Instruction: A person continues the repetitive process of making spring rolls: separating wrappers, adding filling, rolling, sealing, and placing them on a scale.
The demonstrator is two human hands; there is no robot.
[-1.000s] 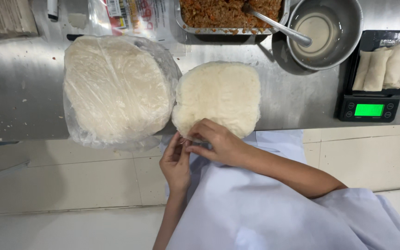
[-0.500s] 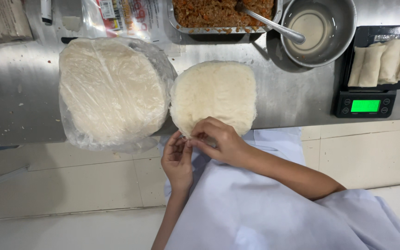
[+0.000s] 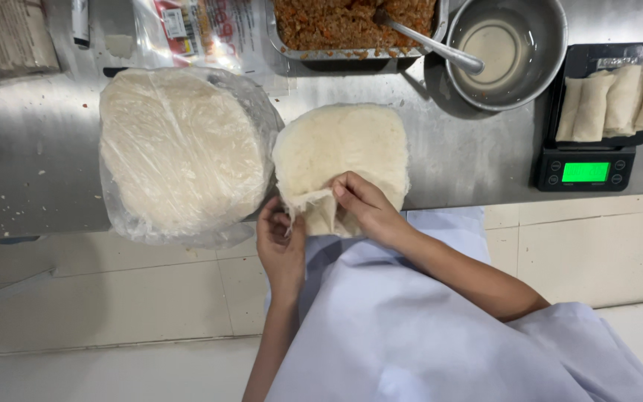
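Wrappers: our left hand and right hand pinch the top sheet's near corner, peeling it up.

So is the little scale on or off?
On. The scale's screen glows bright green, and wrapped rolls lie on top of it. The figures on the screen are too small to tell.

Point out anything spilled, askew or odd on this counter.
Filling crumbs lie scattered on the steel counter at far left, and a few sit by the filling tray. The near corner of the wrapper stack is lifted and frayed between both hands.
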